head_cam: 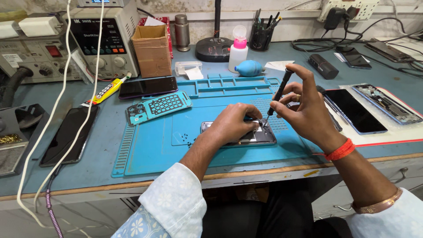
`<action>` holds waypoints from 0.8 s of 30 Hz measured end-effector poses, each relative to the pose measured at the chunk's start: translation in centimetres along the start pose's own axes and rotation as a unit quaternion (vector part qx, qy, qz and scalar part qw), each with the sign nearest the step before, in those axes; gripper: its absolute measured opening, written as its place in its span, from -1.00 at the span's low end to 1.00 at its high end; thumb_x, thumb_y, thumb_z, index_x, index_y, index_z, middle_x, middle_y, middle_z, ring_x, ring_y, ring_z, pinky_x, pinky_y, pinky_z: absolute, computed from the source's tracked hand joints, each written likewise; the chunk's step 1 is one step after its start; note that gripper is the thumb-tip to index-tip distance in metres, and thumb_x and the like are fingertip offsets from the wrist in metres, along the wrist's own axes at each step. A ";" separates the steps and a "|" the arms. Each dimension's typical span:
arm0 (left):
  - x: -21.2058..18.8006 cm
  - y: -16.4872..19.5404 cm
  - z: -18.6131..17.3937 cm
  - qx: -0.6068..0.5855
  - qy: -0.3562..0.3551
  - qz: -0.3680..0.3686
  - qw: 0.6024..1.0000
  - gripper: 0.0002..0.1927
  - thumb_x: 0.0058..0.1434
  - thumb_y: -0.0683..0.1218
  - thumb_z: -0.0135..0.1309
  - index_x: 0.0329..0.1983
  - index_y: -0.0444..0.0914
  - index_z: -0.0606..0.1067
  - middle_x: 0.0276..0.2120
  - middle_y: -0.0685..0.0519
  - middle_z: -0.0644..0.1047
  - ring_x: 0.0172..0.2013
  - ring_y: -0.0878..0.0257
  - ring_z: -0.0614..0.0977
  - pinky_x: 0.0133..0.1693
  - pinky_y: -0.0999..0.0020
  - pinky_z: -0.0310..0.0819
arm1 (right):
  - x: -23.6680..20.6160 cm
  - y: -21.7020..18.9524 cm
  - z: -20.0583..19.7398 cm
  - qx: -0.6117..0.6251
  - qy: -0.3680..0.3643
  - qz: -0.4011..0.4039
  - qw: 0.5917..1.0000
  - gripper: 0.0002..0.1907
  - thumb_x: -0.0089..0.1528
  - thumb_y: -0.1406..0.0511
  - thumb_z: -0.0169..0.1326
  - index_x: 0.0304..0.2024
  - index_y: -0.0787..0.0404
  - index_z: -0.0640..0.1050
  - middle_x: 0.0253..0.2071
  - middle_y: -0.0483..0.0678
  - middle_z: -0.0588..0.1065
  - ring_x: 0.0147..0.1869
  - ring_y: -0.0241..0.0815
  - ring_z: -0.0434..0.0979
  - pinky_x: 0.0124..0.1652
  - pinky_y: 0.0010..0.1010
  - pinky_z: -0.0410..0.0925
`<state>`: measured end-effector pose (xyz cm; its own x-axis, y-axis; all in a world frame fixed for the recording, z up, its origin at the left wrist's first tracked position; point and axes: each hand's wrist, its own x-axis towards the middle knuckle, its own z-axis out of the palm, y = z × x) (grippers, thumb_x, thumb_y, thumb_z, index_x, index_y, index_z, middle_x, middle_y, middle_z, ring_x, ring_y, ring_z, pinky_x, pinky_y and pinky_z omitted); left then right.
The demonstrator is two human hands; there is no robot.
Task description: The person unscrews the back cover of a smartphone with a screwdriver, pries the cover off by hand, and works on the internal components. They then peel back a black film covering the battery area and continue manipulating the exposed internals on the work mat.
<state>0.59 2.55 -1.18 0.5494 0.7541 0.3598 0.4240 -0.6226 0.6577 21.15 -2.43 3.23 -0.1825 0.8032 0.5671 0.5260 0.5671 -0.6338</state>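
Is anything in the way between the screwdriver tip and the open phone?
Nothing visible. The screwdriver in the right hand points straight down onto the open phone. The left hand rests on the phone beside the tip, not under it.
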 end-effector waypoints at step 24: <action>-0.1 0.4 0.0 0.008 -0.003 -0.020 1.000 -0.68 0.09 -0.10 0.24 -0.06 -0.20 0.64 -0.14 -0.01 0.69 -0.10 0.13 0.72 -0.01 0.24 0.56 | 1.0 -1.3 -0.3 -0.069 -0.026 -0.023 0.997 -0.22 0.21 0.35 0.28 0.39 0.02 0.19 -0.18 -0.03 0.58 -0.15 -0.23 0.65 -0.23 -0.38 0.52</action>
<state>0.73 2.23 -0.96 0.5359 0.7769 0.3305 0.4572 -0.5961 0.6600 20.53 -2.44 4.73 -0.2509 0.7871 0.5635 0.6240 0.5766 -0.5274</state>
